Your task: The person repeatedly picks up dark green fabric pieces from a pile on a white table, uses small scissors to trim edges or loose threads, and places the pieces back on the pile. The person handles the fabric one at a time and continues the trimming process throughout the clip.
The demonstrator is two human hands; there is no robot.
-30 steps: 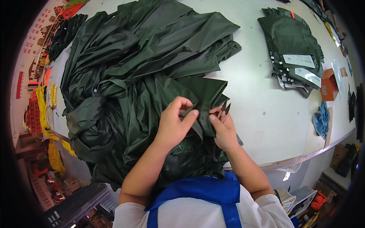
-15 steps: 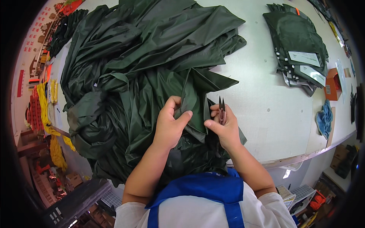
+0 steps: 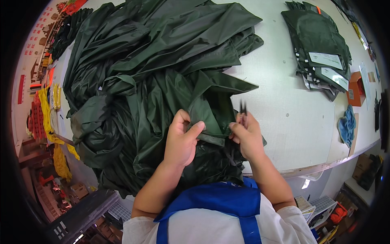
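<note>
Starting at the left, we have yellow goods (image 3: 45, 118) hanging off beyond the table (image 3: 284, 134), then a great heap of dark green fabric (image 3: 118, 73) sprawling across the tabletop. Now the left hand (image 3: 180, 140): we see it grasping a fold of that fabric in front of the wearer, thumb on top and fingers tucked under, probably to keep the panel spread and steady. The panel's pointed flap juts rightward above. And here's the right hand (image 3: 248, 140), closed around dark snips (image 3: 243, 109), blades up, seemingly parked there so thumb and fingertips can work at the fabric's edge; whether they pinch cloth or thread, we can't tell. Further right, we find folded green packs (image 3: 315, 36) stacked well apart, perhaps to keep them out of the loose heap, then an orange box (image 3: 356, 89) and a blue cloth (image 3: 346, 126) by the table's edge.

Against half a second ago, we note both hands slightly lower, the right one further out, the panel's lower edge now stretching between them, and the snips blurred.
</note>
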